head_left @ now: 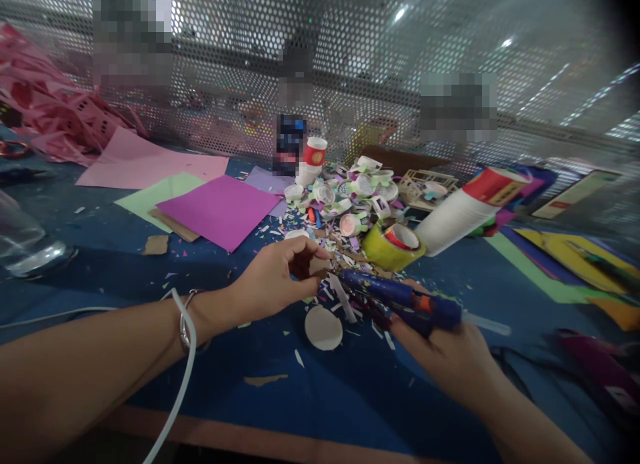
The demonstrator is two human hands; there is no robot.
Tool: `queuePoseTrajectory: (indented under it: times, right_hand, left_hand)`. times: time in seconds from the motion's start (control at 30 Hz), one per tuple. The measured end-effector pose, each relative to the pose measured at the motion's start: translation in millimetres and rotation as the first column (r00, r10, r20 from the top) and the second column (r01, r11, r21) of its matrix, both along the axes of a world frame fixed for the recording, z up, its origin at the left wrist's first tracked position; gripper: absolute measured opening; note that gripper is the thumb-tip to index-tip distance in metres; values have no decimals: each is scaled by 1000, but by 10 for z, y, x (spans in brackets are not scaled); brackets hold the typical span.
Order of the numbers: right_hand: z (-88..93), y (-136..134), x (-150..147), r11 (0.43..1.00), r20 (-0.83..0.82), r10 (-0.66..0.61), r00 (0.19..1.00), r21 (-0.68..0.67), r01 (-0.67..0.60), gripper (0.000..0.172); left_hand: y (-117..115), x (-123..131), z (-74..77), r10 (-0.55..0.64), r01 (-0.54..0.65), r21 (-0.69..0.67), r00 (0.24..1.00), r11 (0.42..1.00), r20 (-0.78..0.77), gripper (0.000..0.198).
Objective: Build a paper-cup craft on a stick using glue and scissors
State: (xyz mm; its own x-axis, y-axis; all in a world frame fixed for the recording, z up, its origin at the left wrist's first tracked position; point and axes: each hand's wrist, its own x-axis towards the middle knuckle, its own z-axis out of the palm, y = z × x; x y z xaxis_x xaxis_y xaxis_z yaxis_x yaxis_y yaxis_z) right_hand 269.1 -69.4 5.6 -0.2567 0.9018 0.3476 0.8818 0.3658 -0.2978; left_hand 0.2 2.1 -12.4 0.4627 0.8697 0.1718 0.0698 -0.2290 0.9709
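Note:
My left hand (275, 277) is closed in a pinch on a small piece, too small to name, right at the tip of a blue glue gun (400, 297). My right hand (445, 357) grips that gun from below, its nozzle pointing left toward the left hand's fingers. A clear glue stick (487, 324) pokes out of the gun's back end. A white paper disc (323, 328) lies on the blue table (325, 397) just below both hands. A white cable (183, 377) crosses my left wrist, beside a bracelet.
Paper scraps and small white cups (350, 197) are heaped beyond the hands, with tape rolls (395, 244) and a lying white bottle (470, 207). Purple, pink and green sheets (220, 207) lie at the left, coloured sheets (575, 264) at the right. A perforated metal screen (350, 64) backs the table.

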Motion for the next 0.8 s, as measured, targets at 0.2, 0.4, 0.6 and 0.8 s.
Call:
queuePoseTrajectory:
  times: [0.2,0.4,0.6,0.8]
  right_hand:
    - [-20,9,0,997,69,13,998,76,-19,18]
    - [-16,-2,-22,994,58,35,998,103,-41,17]
    - [48,40,-26,992,-49,-105,993,58,108,29]
    - [226,115,118,924,-108,-376,920,-122,363,47]
  left_hand:
    - [-15,11,18,16,-16,9,1000,1000,-8,33]
    - [-4,-10,62,34,-34,-16,999,999,-9,32]
    - [137,-65,95,165,-135,-211,977,968,133,37]
    - [168,-47,97,244,-143,-334,928,931,283,33]
